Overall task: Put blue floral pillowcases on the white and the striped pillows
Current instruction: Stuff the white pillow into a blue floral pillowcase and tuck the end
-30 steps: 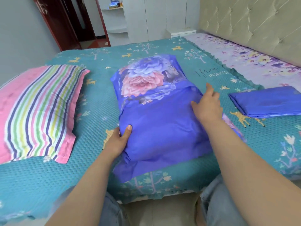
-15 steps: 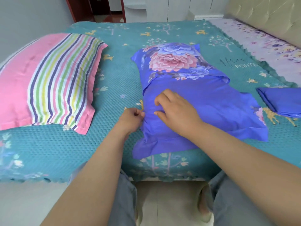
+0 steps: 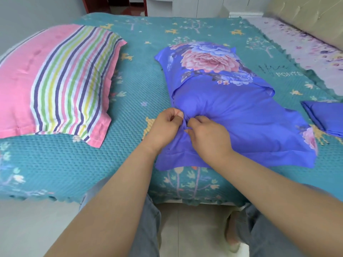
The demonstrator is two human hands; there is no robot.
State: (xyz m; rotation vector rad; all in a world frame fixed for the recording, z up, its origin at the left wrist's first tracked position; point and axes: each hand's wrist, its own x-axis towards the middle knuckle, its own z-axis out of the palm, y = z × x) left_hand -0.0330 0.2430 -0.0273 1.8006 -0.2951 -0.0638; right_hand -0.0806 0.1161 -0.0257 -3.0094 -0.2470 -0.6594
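Blue floral pillowcase (image 3: 232, 108) covers a pillow lying in the middle of the teal bedspread (image 3: 74, 164), near the bed's front edge. Both hands meet at its left side: the left hand (image 3: 167, 125) and the right hand (image 3: 207, 136) each have a narrow grip pinching a bunch of the blue fabric. The striped pillow (image 3: 55, 80) lies uncovered to the left, apart from it. A folded blue cloth (image 3: 326, 115) lies at the right.

striped pillow (image 3: 61, 80) left of cased pillow (image 3: 241, 112)

left hand (image 3: 168, 121), right hand (image 3: 207, 135), fingers curled, pinching grip
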